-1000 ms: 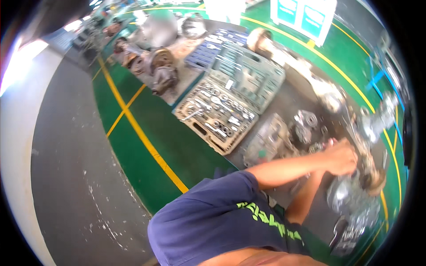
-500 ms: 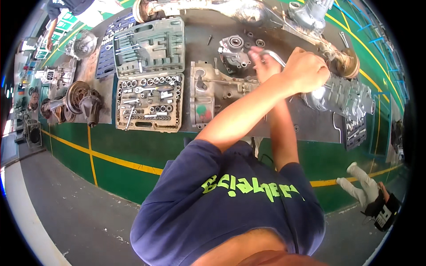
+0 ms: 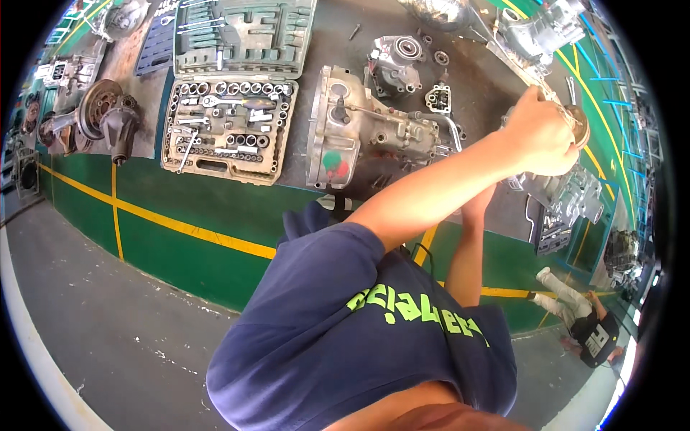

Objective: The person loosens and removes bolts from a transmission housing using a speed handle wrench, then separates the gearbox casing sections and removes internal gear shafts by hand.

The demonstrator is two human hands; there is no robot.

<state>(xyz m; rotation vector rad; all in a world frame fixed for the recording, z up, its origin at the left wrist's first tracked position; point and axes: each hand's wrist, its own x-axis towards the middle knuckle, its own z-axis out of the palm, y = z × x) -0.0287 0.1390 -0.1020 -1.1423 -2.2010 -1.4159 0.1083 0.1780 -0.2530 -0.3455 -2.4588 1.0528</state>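
Note:
My left hand (image 3: 546,133) reaches across to the right, fingers closed over the bench by a long metal axle part (image 3: 528,72); what it holds is hidden. My right hand (image 3: 476,197) is mostly behind my left forearm, fingers hidden. Left of both lies a gearbox housing (image 3: 334,129) with green and red paint marks. Above that housing sit a cast part with a bearing (image 3: 394,68), a small plate part (image 3: 438,98) and loose rings (image 3: 441,57). A silver cast assembly (image 3: 578,194) lies beyond my hands.
An open socket case (image 3: 172,161) and a rusty hub assembly (image 3: 108,122) occupy the bench's left. A black tool case (image 3: 553,241) hangs at the right end near a bent rod (image 3: 530,219). A person in black (image 3: 595,337) is at lower right.
Since half a second ago my left hand moved right and slightly down, and my right hand moved down behind that forearm. The view swung sharply from a second ago.

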